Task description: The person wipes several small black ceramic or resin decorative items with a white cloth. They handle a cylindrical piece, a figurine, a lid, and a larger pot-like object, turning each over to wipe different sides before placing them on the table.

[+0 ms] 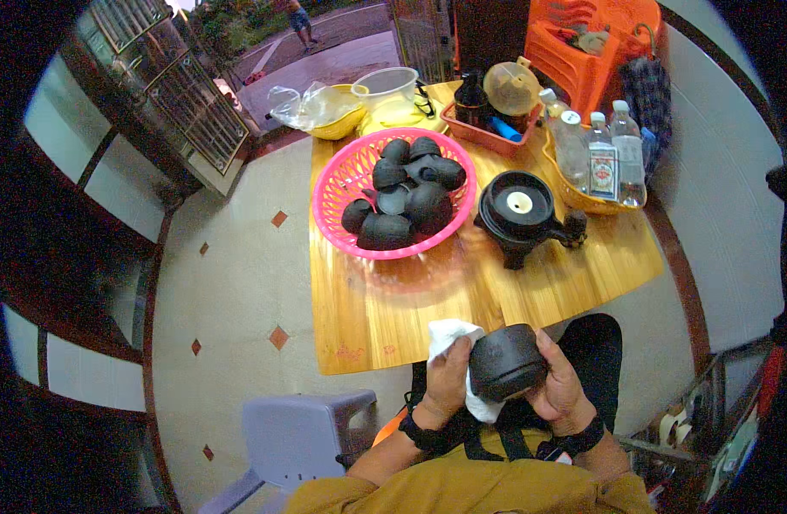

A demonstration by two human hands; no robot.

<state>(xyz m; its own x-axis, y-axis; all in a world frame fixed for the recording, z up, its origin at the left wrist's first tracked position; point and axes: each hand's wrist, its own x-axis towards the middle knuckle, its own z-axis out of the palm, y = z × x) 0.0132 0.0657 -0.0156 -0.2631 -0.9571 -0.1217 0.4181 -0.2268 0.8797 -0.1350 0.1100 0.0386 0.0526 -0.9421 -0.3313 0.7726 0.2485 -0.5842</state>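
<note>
Over my lap, a dark grey rounded vessel (pixel 506 360), which looks like an unglazed clay pot, is held tilted between my two hands. My left hand (pixel 448 376) presses a white cloth (pixel 454 331) against its left side, and the cloth also hangs out beneath it. On the opposite side, my right hand (pixel 564 382) grips the vessel with the thumb along its edge. Beyond my hands stands a pink plastic basket (pixel 393 252) holding several similar dark vessels (pixel 429 209). To its right is a black round device (pixel 515 209) on short legs, with a cream centre.
The wooden table (pixel 400 321) ends just before my hands. Behind the basket are a clear plastic tub (pixel 386 87) and a red tray (pixel 483 138). Several bottles (pixel 599 151) fill a yellow basket (pixel 583 202) at right. A grey plastic chair (pixel 291 437) stands at my left.
</note>
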